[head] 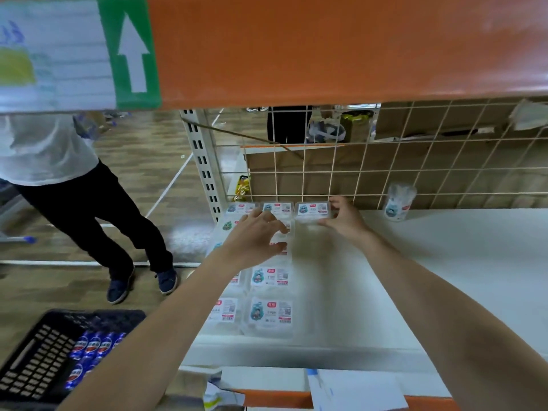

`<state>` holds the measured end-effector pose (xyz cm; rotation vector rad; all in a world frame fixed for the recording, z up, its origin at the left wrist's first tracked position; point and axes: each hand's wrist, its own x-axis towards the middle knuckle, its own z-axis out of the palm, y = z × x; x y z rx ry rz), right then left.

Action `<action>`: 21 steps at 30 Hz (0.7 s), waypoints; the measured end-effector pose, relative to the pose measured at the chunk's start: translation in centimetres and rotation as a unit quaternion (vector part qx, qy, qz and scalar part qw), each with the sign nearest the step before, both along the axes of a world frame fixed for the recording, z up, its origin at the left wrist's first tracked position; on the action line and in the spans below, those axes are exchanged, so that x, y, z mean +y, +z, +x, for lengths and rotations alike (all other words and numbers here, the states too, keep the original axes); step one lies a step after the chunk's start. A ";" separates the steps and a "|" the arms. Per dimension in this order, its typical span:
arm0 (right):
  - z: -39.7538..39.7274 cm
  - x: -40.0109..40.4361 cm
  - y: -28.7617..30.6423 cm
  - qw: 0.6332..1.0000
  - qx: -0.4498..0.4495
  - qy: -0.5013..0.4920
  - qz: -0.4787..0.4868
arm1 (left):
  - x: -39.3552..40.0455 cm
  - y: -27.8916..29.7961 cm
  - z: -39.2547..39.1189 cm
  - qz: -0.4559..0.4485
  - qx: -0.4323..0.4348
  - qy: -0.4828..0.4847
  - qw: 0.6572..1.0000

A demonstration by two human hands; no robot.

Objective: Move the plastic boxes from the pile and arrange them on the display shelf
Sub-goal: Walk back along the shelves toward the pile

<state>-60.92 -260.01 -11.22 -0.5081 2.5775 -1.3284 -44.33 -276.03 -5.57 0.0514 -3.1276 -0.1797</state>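
Clear plastic boxes with white and teal labels lie in rows on the left part of the white shelf (444, 262). My right hand (345, 219) grips the right end of one box (312, 210) at the back, by the wire grid. My left hand (256, 235) hovers with spread, relaxed fingers over the boxes to its left and holds nothing. Two more boxes (271, 312) lie near the shelf's front edge. The pile itself is out of view.
A wire grid back panel (385, 173) closes the shelf's rear. A clear round tub (397, 204) stands at the back right. An orange upper shelf edge (326, 54) hangs overhead. A person in dark trousers (98, 218) stands at left. A black crate with blue bottles (59, 351) sits on the floor.
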 end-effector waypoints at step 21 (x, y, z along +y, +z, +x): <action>2.0 14.0 5.7 0.832 0.279 0.188 0.441 | 13.8 0.1 -8.6 -0.079 -0.022 -0.127 0.988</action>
